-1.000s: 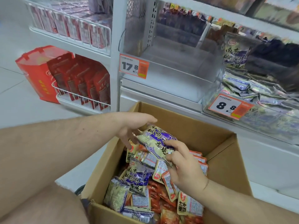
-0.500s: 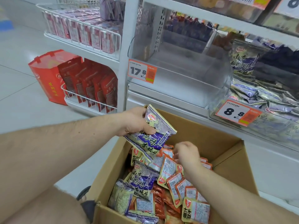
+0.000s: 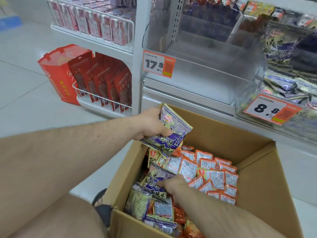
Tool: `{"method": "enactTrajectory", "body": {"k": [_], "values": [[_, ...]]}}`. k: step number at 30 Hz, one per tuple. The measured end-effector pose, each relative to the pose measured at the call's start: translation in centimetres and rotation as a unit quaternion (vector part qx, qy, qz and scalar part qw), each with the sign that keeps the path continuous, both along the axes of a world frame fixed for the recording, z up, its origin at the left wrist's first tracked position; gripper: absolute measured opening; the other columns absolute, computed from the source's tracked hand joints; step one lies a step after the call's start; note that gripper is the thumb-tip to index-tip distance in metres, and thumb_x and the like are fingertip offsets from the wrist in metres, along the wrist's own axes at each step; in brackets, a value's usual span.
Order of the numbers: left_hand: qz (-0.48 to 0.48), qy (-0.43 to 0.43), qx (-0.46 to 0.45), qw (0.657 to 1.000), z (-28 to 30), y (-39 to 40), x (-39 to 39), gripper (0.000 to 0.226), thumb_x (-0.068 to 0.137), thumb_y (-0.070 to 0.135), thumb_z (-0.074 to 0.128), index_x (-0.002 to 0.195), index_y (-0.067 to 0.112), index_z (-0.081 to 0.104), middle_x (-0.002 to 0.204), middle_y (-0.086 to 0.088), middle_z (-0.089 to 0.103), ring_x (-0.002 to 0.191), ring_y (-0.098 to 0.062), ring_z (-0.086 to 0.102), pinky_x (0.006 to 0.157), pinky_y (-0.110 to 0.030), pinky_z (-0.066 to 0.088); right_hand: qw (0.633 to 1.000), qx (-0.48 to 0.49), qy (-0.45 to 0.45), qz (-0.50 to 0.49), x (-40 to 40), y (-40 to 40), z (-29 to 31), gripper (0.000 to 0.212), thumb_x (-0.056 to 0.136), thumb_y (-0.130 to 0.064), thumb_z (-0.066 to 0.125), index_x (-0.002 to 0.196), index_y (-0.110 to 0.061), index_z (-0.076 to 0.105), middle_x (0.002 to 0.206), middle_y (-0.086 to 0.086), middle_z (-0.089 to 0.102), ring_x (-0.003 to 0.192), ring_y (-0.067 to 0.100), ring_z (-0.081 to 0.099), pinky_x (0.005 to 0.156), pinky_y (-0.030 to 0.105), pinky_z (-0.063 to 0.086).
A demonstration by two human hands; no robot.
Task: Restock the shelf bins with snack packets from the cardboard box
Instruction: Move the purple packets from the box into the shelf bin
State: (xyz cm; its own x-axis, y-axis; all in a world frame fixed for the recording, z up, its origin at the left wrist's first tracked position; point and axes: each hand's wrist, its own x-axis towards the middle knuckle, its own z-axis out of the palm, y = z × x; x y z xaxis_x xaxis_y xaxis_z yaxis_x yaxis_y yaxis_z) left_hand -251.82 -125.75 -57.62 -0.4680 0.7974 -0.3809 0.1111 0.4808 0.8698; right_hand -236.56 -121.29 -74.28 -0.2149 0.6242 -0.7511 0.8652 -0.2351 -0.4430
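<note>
My left hand (image 3: pixel 151 124) grips purple snack packets (image 3: pixel 173 134) above the cardboard box (image 3: pixel 257 186); right hand (image 3: pixel 173 185) fingers curl on another purple packet (image 3: pixel 154 182) inside. Clear bin (image 3: pixel 205 73) behind.

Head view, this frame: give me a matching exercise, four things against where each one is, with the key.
Things:
1. purple packet
2. cardboard box
3. 17.8 price tag
4. red gift bag

Places:
A. on the floor left of the wire rack
B. gripped in the left hand
C. on the front of the empty clear bin
D. below the shelves, the right hand reaching in

Pairs: 1-B, 2-D, 3-C, 4-A
</note>
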Motion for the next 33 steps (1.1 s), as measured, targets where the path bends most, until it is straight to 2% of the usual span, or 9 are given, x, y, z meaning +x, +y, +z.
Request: {"method": "enactTrajectory", "body": {"k": [7,9,15,17,21,23,25,29,33], "values": [[0.044,-0.032,0.038,0.998,0.3,0.3,-0.1,0.029,0.085,0.001,0.074,0.105,0.015,0.059,0.100,-0.005,0.073,0.075,-0.012,0.068,0.049,-0.017,0.049,0.993,-0.024,0.119,0.013,4.1,6.6,8.2,0.024,0.086,-0.007,0.073,0.082,-0.011,0.050,0.071,0.008,0.061,0.061,0.021,0.052,0.055,0.030,0.041],[0.066,-0.039,0.049,0.996,0.4,0.6,-0.1,0.032,0.085,0.003,0.074,0.111,0.013,0.058,0.101,-0.005,0.073,0.080,-0.015,0.069,0.051,-0.020,0.049,0.985,-0.052,0.165,-0.002,6.5,8.3,11.8,0.012,0.090,-0.004,0.068,0.099,-0.007,0.061,0.087,0.008,0.074,0.079,0.025,0.070,0.071,0.040,0.058],[0.034,-0.112,0.031,0.993,1.3,2.2,2.4,0.019,0.095,0.010,0.064,0.110,0.017,0.055,0.100,-0.005,0.067,0.080,-0.021,0.062,0.070,-0.028,0.054,0.896,-0.139,0.414,-0.077,10.2,9.1,20.1,0.040,0.083,-0.002,0.058,0.122,-0.010,0.060,0.118,0.019,0.070,0.115,0.037,0.063,0.105,0.059,0.043],[0.036,-0.172,0.056,0.983,1.9,2.9,4.1,0.012,0.096,0.001,0.055,0.102,0.011,0.059,0.088,-0.010,0.069,0.061,-0.019,0.062,0.048,-0.024,0.049,0.889,-0.122,0.437,-0.067,9.6,8.5,21.0,0.033,0.090,0.001,0.054,0.121,-0.010,0.061,0.116,0.018,0.071,0.114,0.037,0.064,0.103,0.058,0.044],[0.061,-0.273,0.102,0.955,3.2,4.4,6.5,0.026,0.094,0.020,0.041,0.074,0.015,0.055,0.058,-0.002,0.050,0.043,-0.019,0.051,0.051,-0.028,0.035,0.904,-0.039,0.420,-0.074,8.8,8.1,21.7,0.028,0.095,0.004,0.054,0.120,-0.009,0.059,0.108,0.016,0.074,0.101,0.032,0.071,0.094,0.049,0.054],[0.021,-0.292,0.126,0.948,3.9,4.7,7.3,0.041,0.092,0.049,0.051,0.094,0.013,0.070,0.086,-0.012,0.070,0.077,-0.030,0.071,0.075,-0.035,0.056,0.900,-0.019,0.425,-0.091,9.0,8.3,22.0,0.027,0.095,0.006,0.054,0.118,-0.007,0.059,0.103,0.015,0.075,0.094,0.028,0.073,0.086,0.043,0.056],[-0.016,-0.274,0.121,0.954,4.4,4.9,8.1,0.067,0.066,0.063,0.079,0.116,0.020,0.064,0.118,-0.015,0.069,0.111,-0.037,0.065,0.102,-0.052,0.048,0.897,-0.001,0.432,-0.096,9.1,8.6,22.3,0.025,0.095,0.005,0.055,0.118,-0.006,0.058,0.102,0.015,0.075,0.092,0.027,0.073,0.086,0.043,0.057],[-0.018,-0.195,0.163,0.967,4.9,5.7,9.4,0.056,0.070,0.003,0.083,0.114,0.018,0.051,0.089,-0.007,0.077,0.079,-0.022,0.074,0.067,-0.033,0.061,0.890,0.032,0.444,-0.098,9.3,8.8,23.1,0.026,0.093,0.003,0.060,0.117,-0.008,0.058,0.104,0.015,0.074,0.093,0.030,0.073,0.086,0.046,0.058],[-0.028,-0.195,0.202,0.959,6.5,6.5,9.7,0.054,0.074,-0.005,0.079,0.118,0.011,0.053,0.096,-0.012,0.076,0.085,-0.028,0.074,0.070,-0.038,0.061,0.896,0.072,0.438,-0.026,10.4,9.9,24.5,0.070,0.064,-0.023,0.088,0.123,-0.017,0.050,0.112,0.005,0.072,0.096,0.019,0.072,0.082,0.035,0.057]]}}
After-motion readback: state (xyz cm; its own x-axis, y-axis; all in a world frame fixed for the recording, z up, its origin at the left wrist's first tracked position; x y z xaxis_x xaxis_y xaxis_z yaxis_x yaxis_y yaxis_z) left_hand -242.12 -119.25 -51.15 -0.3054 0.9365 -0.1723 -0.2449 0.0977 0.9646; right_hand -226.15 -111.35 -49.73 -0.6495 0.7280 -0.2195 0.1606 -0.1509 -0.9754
